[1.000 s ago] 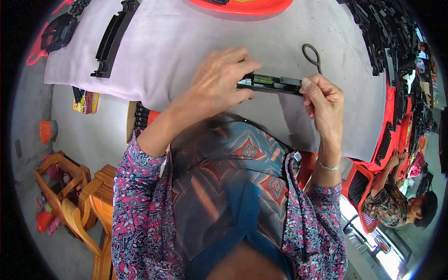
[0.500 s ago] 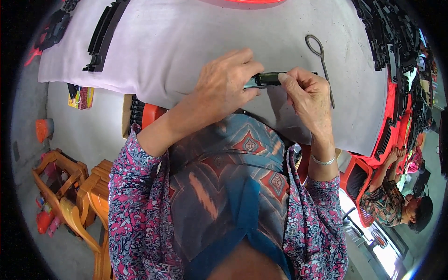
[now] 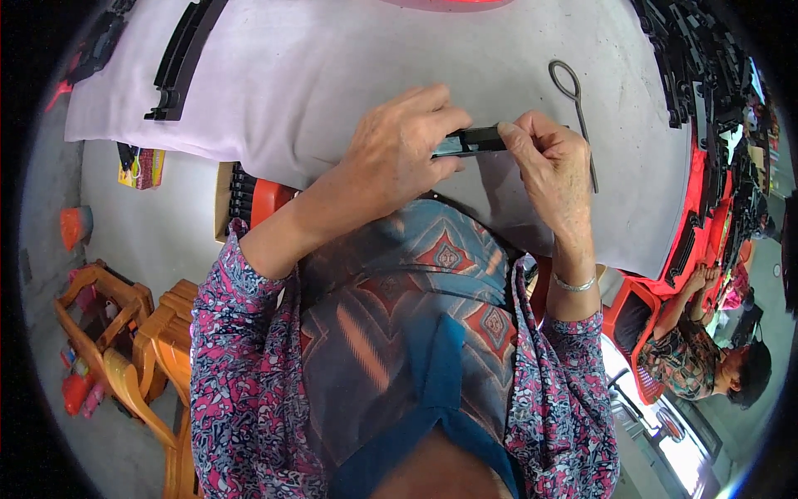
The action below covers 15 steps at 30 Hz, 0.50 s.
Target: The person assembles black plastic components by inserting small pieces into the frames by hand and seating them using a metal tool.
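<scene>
Between my hands, just above the cloth-covered table (image 3: 316, 50), is a short black plastic part (image 3: 484, 140) with a pale, shiny section at its left end. My left hand (image 3: 406, 143) pinches that left end between thumb and fingers. The right end is gripped by my right hand (image 3: 549, 158), its thumb lying along the top; the fingers cover the rest of the part. A thin metal rod with a looped end (image 3: 579, 112) lies on the cloth beside my right hand, touching neither hand.
Long black plastic strips (image 3: 184, 62) lie at the far left. More black parts (image 3: 706, 75) are heaped along the right, partly over red material. A red rim (image 3: 449, 4) shows at the far edge. Below left stand a box of black pieces (image 3: 239, 200) and wooden chairs (image 3: 125, 333). A person (image 3: 698, 358) sits at the right.
The black part has turned slightly in my fingers, and its face looks different. Both hands keep their grip in nearly the same place.
</scene>
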Tool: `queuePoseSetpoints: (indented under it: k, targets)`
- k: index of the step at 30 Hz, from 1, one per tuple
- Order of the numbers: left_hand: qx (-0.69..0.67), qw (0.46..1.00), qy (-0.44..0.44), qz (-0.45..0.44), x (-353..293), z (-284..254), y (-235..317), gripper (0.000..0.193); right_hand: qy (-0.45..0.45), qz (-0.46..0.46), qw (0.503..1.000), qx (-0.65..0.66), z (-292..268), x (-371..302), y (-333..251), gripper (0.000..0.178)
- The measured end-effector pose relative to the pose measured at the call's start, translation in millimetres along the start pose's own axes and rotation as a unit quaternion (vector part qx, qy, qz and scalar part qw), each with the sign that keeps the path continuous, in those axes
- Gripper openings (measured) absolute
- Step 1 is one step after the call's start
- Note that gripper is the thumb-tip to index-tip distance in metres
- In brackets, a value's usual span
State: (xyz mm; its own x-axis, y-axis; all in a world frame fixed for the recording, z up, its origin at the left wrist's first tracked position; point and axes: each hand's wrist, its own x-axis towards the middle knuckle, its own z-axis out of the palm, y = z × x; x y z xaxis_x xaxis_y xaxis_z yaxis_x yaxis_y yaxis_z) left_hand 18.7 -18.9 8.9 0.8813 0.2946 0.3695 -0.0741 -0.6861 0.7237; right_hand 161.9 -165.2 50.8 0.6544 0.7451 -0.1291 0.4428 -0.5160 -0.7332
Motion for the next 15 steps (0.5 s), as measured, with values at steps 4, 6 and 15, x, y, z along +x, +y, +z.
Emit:
queuePoseSetpoints:
  k: [4, 6, 15]
  targets:
    - [-0.020, 1.000, -0.004, -0.008, 0.9, -0.8, -2.4, 0.036, -0.001, 0.003, 1.000, 0.016, 1.9, 2.7, 3.0, 0.028]
    - [-0.018, 1.000, -0.003, -0.009, 1.2, -0.6, -3.5, 0.035, 0.004, -0.012, 1.000, -0.002, 2.4, 3.2, -0.2, 0.028]
    - [-0.015, 1.000, -0.010, -0.014, -0.4, -3.7, -3.3, 0.034, 0.049, -0.040, 0.994, -0.085, 6.8, 0.1, -7.8, 0.026]
